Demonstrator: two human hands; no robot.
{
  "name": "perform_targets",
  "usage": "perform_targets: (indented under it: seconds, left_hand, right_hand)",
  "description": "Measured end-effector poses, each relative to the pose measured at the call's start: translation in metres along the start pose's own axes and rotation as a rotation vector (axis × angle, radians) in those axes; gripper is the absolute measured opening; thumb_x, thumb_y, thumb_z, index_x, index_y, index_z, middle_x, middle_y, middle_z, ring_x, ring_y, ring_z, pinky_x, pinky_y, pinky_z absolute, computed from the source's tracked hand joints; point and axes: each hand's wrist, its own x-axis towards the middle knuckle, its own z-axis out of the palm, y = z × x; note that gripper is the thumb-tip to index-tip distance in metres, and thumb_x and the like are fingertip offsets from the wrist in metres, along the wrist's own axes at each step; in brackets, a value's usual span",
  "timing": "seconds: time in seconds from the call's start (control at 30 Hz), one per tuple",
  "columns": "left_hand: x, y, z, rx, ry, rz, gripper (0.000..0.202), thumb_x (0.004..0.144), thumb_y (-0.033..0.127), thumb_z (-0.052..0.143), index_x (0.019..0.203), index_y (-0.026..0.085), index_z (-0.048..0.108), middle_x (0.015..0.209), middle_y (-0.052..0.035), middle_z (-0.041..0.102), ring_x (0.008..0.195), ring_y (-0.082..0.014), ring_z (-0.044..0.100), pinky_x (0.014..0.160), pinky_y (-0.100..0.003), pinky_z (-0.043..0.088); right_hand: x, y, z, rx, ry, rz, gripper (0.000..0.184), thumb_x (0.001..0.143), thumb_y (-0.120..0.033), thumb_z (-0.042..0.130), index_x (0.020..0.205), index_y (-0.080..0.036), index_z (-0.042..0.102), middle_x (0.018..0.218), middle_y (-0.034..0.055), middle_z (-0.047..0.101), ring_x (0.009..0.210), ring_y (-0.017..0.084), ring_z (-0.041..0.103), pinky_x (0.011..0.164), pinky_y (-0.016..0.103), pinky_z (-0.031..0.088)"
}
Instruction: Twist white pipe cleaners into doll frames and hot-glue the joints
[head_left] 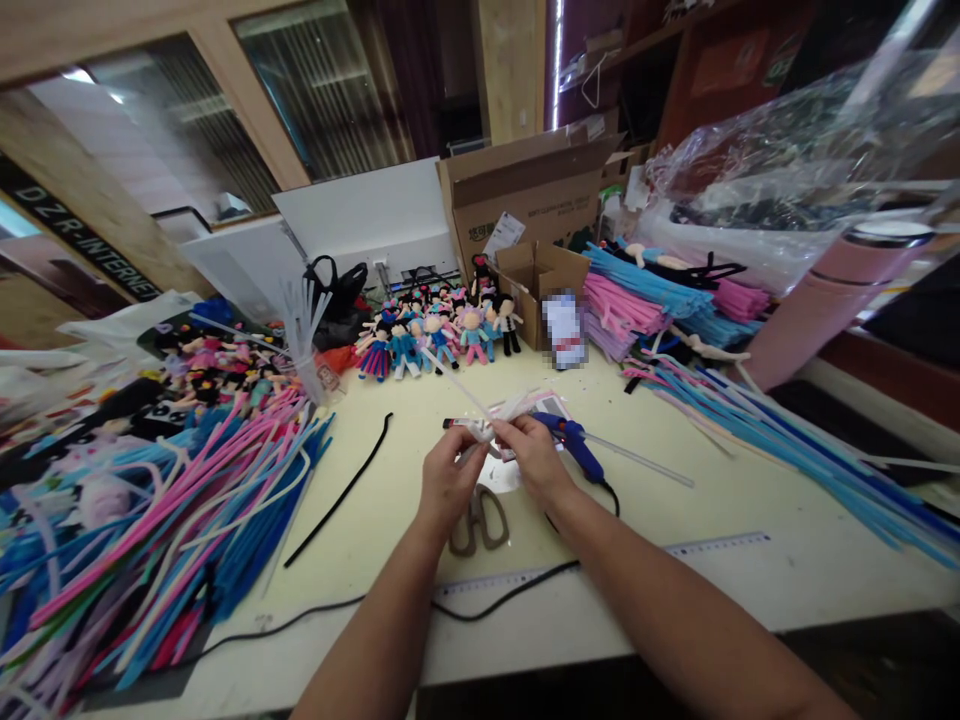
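My left hand (452,474) and my right hand (535,458) meet over the middle of the table. The fingers of both pinch a white pipe cleaner (459,384), and its long end sticks up to the far left. Around the fingertips the white part looks bent or coiled, but its exact shape is too small to tell. Just right of my right hand lies a blue hot glue gun (583,452) with a clear glue stick (645,465) at its back. A pair of scissors (491,540) rests below my hands, blades partly hidden. One black pipe cleaner (341,490) lies to the left.
Several small dolls (435,335) stand at the back, beside cardboard boxes (525,195). Pipe cleaners (187,510) heap up on the left; more bundles (787,440) lie right, near a pink thermos (832,300). A ruler (720,543) and a black cord (510,598) cross the front.
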Motion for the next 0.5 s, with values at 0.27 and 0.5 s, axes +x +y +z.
perform_targets:
  seconds: [0.27, 0.5]
  left_hand:
    - [0.0005, -0.0010, -0.0002, -0.078, 0.039, -0.012, 0.009, 0.071, 0.028, 0.066, 0.077, 0.022, 0.067, 0.076, -0.0016, 0.064, 0.071, -0.0160, 0.052, 0.072, -0.026, 0.040]
    - [0.0020, -0.0021, -0.0022, -0.127, -0.010, -0.063, 0.018, 0.074, 0.038, 0.063, 0.078, 0.021, 0.067, 0.075, -0.0024, 0.063, 0.071, -0.0153, 0.052, 0.069, -0.026, 0.040]
  right_hand:
    - [-0.0015, -0.0044, 0.0017, 0.066, -0.020, 0.009, 0.025, 0.064, -0.038, 0.071, 0.064, -0.015, 0.060, 0.057, -0.0028, 0.054, 0.055, 0.010, 0.046, 0.056, 0.024, 0.036]
    - [0.0002, -0.0058, 0.0000, 0.107, -0.054, 0.038, 0.025, 0.065, -0.038, 0.070, 0.073, -0.015, 0.063, 0.063, -0.0011, 0.058, 0.054, 0.010, 0.047, 0.051, 0.023, 0.035]
